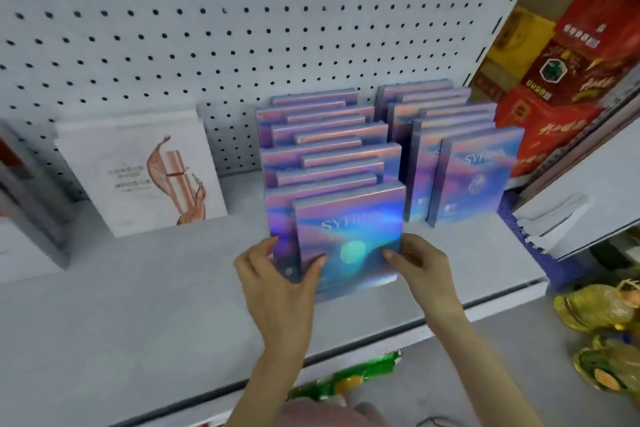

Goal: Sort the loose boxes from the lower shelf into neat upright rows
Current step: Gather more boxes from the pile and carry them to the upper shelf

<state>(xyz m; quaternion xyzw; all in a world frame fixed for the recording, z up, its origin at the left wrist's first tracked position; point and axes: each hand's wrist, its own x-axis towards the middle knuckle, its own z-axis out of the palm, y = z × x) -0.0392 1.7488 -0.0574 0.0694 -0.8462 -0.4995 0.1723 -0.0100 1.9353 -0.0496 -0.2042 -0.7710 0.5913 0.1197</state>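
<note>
Here the shiny blue-purple holographic flat box [349, 239] stands upright on the grey metal shelf [138, 288], at the front of its row. The left hand [277, 274] grips its left edge and the right hand [420, 263] its right edge. Beyond the right hand stands a second row of holographic boxes [460, 156].

Looked like a shop. Grey metal shelf [138, 288] with a pegboard [207, 28] back, rows of identical shiny boxes [346, 163] faced up just behind the hands, a white cosmetics box [138, 170] off left, red gift boxes [554, 80] stacked far right.
</note>
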